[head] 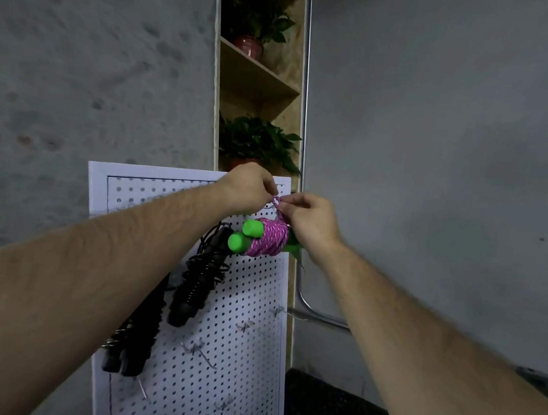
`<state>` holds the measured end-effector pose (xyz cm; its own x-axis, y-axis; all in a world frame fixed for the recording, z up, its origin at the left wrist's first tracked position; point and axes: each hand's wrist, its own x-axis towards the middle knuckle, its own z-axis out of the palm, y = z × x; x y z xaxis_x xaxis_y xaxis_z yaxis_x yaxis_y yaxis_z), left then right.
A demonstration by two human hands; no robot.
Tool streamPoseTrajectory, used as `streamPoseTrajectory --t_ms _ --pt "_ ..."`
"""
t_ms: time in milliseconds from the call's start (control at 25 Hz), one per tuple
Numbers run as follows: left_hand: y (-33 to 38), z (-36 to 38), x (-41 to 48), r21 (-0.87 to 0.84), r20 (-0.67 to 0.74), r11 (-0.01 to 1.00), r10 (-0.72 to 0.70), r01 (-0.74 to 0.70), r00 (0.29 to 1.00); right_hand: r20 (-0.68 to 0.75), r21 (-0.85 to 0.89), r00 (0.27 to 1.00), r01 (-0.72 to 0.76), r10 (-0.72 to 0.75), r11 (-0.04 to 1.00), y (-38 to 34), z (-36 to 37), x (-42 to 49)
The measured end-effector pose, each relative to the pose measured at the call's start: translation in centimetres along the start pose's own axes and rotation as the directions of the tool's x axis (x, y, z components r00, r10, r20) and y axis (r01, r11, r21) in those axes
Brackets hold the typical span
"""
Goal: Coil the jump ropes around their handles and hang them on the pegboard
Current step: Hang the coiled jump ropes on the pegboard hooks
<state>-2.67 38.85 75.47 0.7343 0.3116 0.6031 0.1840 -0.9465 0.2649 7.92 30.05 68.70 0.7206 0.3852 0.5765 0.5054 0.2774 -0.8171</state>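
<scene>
Your left hand and right hand both pinch the pink rope's loop near the pegboard's top right corner, green handles hanging below. The bundle looks light and soft; the loop suits your grip best.

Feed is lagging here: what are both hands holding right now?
Left hand: pinching the pink rope loop.
Right hand: pinching the same loop.

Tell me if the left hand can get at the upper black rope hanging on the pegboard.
Probably yes: the upper black rope hangs just below the left hand with nothing between them. But that hand and the right hand are both pinching the pink loop, so it must let go first.
</scene>
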Motion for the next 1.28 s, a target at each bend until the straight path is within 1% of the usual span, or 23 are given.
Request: streamPoseTrajectory --t_ms 160,280,360,440,520,560,600,640,720,760,800,840,880,960,1040,1120,1200,1280 --pt "0.1 0.1 0.0 0.001 0.019 1.000 0.000 0.000 1.000 0.002 0.072 1.000 -0.013 0.012 0.997 0.6 0.3 -0.4" --pt "0.2 0.0 0.0 0.021 0.037 1.000 -0.009 0.009 0.999 -0.013 0.086 0.999 -0.050 0.052 0.995 1.0 0.7 -0.3" --pt "0.2 -0.1 0.1 0.008 0.047 1.000 -0.010 0.010 0.999 -0.027 0.135 0.997 -0.074 0.079 0.988 1.0 1.0 -0.3" --pt "0.1 -0.1 0.3 0.008 0.038 1.000 -0.001 0.001 0.999 -0.041 0.190 0.994 -0.091 0.101 0.978 1.0 1.2 -0.4" --pt "0.1 0.0 0.5 0.031 0.012 0.999 0.007 -0.007 1.000 -0.050 0.192 0.993 -0.099 0.110 0.976 1.0 1.4 -0.3" --pt "0.1 0.0 0.5 0.077 0.003 0.997 0.012 -0.012 1.000 -0.055 0.175 0.992 -0.104 0.115 0.979 1.1 1.5 -0.2" --pt "0.1 0.1 0.4 0.160 0.011 0.987 0.020 -0.021 1.000 -0.065 0.142 0.991 -0.105 0.115 0.984 1.3 1.7 -0.2" --pt "0.1 0.2 0.4 0.269 0.037 0.962 0.028 -0.037 0.999 -0.070 0.103 0.992 -0.099 0.107 0.990 1.6 1.9 -0.2" --pt "0.1 0.5 0.2 0.470 0.122 0.879 0.023 -0.078 0.992 -0.058 0.066 0.996 -0.070 0.074 0.995 2.2 2.3 -0.4" --pt "0.2 0.6 0.0 0.541 0.162 0.836 0.000 -0.089 0.987 -0.047 0.047 0.998 -0.039 0.041 0.998 2.5 2.5 -0.7" --pt "0.3 0.6 -0.2 0.598 0.193 0.795 -0.026 -0.097 0.981 -0.030 -0.011 0.999 0.013 -0.013 1.000 2.7 2.7 -1.0" --pt "0.6 0.5 -0.5 0.648 0.220 0.754 -0.047 -0.110 0.974 0.001 -0.114 0.996 0.089 -0.089 0.990 2.9 2.9 -1.4" --pt "0.9 0.3 -0.9 0.687 0.246 0.716 -0.065 -0.127 0.967 0.046 -0.243 0.983 0.183 -0.177 0.953 3.0 2.9 -1.9" --pt "1.5 0.2 -1.7 0.747 0.270 0.645 -0.078 -0.158 0.960 0.128 -0.446 0.930 0.363 -0.343 0.818 3.0 2.7 -2.8" --pt "2.0 0.3 -3.0 0.782 0.268 0.596 -0.064 -0.179 0.961 0.156 -0.560 0.892 0.433 -0.423 0.707 2.8 2.0 -4.3" --pt "2.1 0.7 -4.9 0.801 0.231 0.564 0.013 -0.198 0.973 0.162 -0.650 0.884 0.430 -0.438 0.627 2.2 1.2 -6.1" --pt "2.2 1.1 -7.8 0.779 0.160 0.591 0.136 -0.210 0.978 0.177 -0.679 0.866 0.452 -0.468 0.578 1.9 0.4 -8.3" --pt "2.4 2.1 -12.0 0.717 0.101 0.658 0.228 -0.229 0.969 0.211 -0.669 0.830 0.507 -0.516 0.543 2.2 -0.8 -11.2"
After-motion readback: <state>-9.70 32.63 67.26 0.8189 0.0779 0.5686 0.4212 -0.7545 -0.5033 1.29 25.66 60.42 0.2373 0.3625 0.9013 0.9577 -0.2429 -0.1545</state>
